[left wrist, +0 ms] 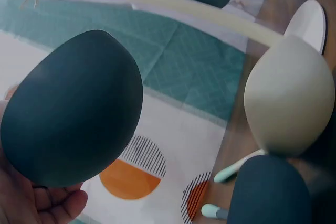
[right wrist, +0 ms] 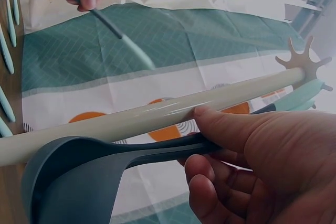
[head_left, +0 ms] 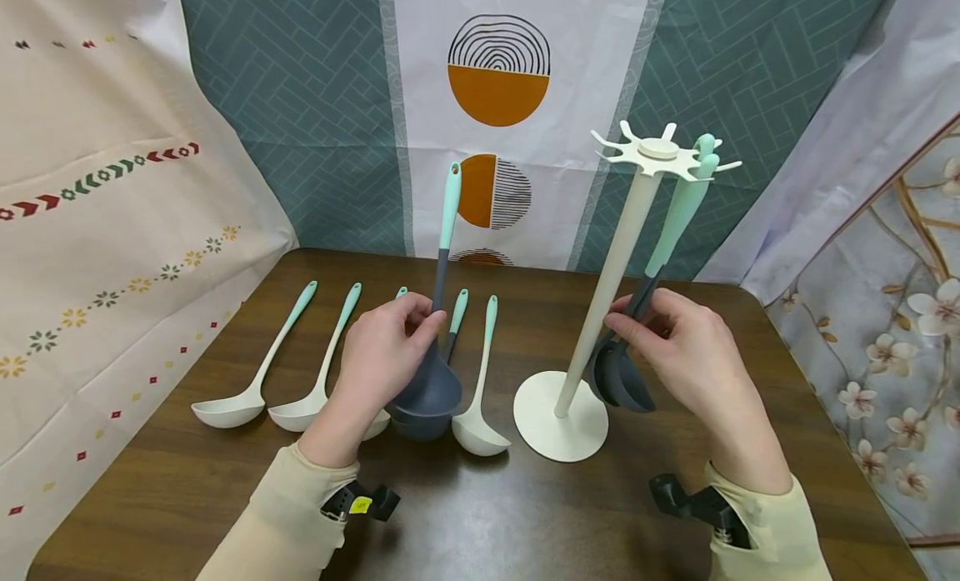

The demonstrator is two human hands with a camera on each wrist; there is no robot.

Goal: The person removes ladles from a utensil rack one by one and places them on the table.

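My left hand (head_left: 390,348) pinches the shaft of a dark grey ladle (head_left: 448,210), its mint handle pointing up, above the table. The underside of that ladle's bowl (left wrist: 73,108) fills much of the left wrist view. Two dark ladles (head_left: 675,222) with mint handles hang from the right side of a cream rack (head_left: 618,247). With thumb and fingers, my right hand (head_left: 690,339) holds their shafts just above the bowls, beside the post. In the right wrist view the two bowls (right wrist: 79,182) overlap closely.
On the brown table (head_left: 495,531) lie white ladles, one at far left (head_left: 228,410), one beside it (head_left: 296,413) and one near the rack base (head_left: 480,435). Another dark ladle (head_left: 457,314) and a white one are partly hidden by my left hand. Patterned cloths (head_left: 322,114) hang behind.
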